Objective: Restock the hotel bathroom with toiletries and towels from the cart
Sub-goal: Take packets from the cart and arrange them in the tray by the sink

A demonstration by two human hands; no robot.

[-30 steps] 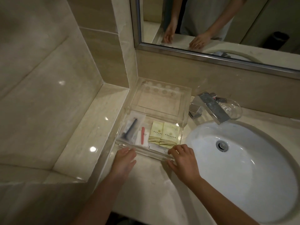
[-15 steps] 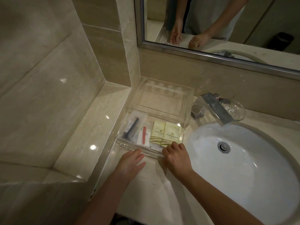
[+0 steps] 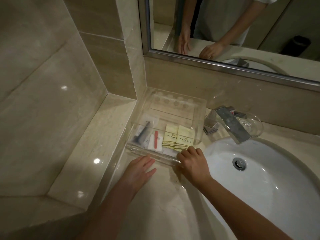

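Hands first: right hand [image 3: 193, 161] curled over the near right corner of the clear tray [image 3: 200, 118], fingers [image 3: 188, 150] hooked over the front rim, gripping it. Left hand [image 3: 141, 168] flat and relaxed, palm down on the surface [image 3: 161, 205], holding nothing, fingertips touching or just short of the tray's front edge; can't tell which.

Tray sits in the back left corner of the surface, against the wall and the raised ledge [image 3: 97, 144] on its left. Front compartment holds the toiletries: razor [image 3: 142, 133] in a clear bag at left, a red-and-white item [image 3: 155, 139] beside it, two pale yellow sachets [image 3: 178, 138] side by side at right, right one just beyond my right fingers. Back part of the tray has a row of round holes, nothing in them that I can see.

Right of the tray: faucet [image 3: 230, 125], spout over the sink [image 3: 270, 179]. Glass dish [image 3: 252, 125] behind the faucet. Mirror [image 3: 242, 23] above shows both hands and my torso.
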